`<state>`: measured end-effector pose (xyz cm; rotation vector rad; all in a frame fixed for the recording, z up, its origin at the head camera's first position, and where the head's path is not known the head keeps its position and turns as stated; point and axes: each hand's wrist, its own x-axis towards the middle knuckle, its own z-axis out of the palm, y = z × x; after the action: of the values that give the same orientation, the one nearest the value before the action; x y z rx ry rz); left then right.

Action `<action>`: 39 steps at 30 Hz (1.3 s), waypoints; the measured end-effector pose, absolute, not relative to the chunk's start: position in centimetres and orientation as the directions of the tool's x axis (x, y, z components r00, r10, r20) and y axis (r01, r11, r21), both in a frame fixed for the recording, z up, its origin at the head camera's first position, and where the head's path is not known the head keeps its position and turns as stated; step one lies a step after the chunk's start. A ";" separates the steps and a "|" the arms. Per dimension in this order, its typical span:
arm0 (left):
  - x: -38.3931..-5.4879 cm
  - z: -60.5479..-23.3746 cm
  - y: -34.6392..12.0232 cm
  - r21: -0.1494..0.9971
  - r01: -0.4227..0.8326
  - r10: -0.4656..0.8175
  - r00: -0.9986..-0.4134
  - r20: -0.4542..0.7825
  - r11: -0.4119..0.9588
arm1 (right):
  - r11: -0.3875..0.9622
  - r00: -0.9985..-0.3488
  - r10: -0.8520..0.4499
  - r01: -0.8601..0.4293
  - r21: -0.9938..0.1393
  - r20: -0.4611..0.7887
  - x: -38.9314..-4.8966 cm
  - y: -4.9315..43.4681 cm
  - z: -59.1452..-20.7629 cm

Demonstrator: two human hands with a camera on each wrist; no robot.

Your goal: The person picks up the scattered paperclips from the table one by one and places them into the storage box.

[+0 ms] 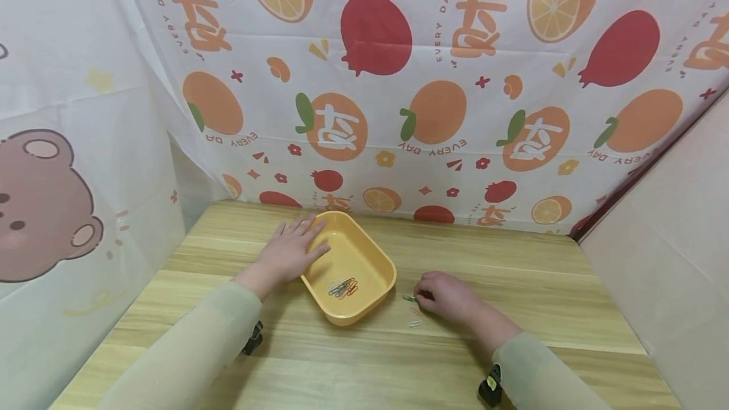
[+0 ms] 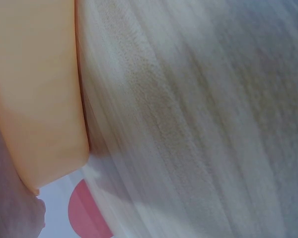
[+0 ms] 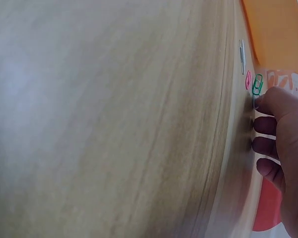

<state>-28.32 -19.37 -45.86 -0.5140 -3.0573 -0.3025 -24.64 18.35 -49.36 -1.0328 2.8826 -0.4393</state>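
In the head view my left hand lies with spread fingers over the left rim of a yellow plastic tray. Its thumb reaches across the inside. A small heap of coloured paper clips lies at the tray's near end. To the right of the tray, my right hand is low over the table and pinches a green paper clip at its fingertips. Just beside that clip lie a pink paper clip and a white paper clip on the table.
The wood-grain table meets a fruit-print cloth at its back edge. A white cloth with a bear print hangs on the left, and a pale panel stands along the right.
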 end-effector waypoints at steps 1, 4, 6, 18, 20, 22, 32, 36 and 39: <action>-28.3 -45.9 -19.4 0.187 0.329 0.323 -0.944 0.063 0.926 | 0.742 -0.779 -0.625 -0.611 -0.278 0.043 -24.6 18.3 -49.3; -28.3 -45.9 -19.4 0.185 0.330 0.324 -0.944 0.066 0.926 | 0.752 -0.786 -0.618 -0.600 -0.273 0.026 -24.6 18.2 -49.3; -28.3 -45.9 -19.4 0.180 0.329 0.323 -0.944 0.063 0.927 | 0.751 -0.783 -0.621 -0.606 -0.264 0.031 -24.6 18.1 -49.3; -28.4 -46.0 -19.4 0.181 0.326 0.321 -0.945 0.054 0.928 | 0.744 -0.776 -0.628 -0.620 -0.247 0.057 -24.8 18.0 -49.4; -28.4 -46.0 -19.4 0.188 0.324 0.319 -0.946 0.058 0.927 | 0.745 -0.777 -0.627 -0.620 -0.247 0.058 -24.9 18.0 -49.4; -28.4 -46.0 -19.4 0.190 0.324 0.318 -0.946 0.061 0.927 | 0.746 -0.778 -0.626 -0.618 -0.248 0.058 -24.9 18.1 -49.4; -28.3 -45.8 -19.2 0.186 0.332 0.325 -0.943 0.067 0.925 | 0.738 -0.793 -0.607 -0.587 -0.332 0.054 -25.2 18.5 -49.7; -28.4 -45.7 -19.2 0.180 0.338 0.331 -0.941 0.066 0.924 | 0.726 -0.797 -0.601 -0.571 -0.384 0.050 -25.4 18.7 -49.8; -28.4 -45.6 -19.2 0.182 0.340 0.334 -0.940 0.064 0.923 | 0.720 -0.796 -0.602 -0.571 -0.395 0.055 -25.6 18.9 -49.8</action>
<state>-28.35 -19.24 -45.65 -0.5345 -3.0492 -0.2975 -25.56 18.85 -49.80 -0.9713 2.8409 -0.6124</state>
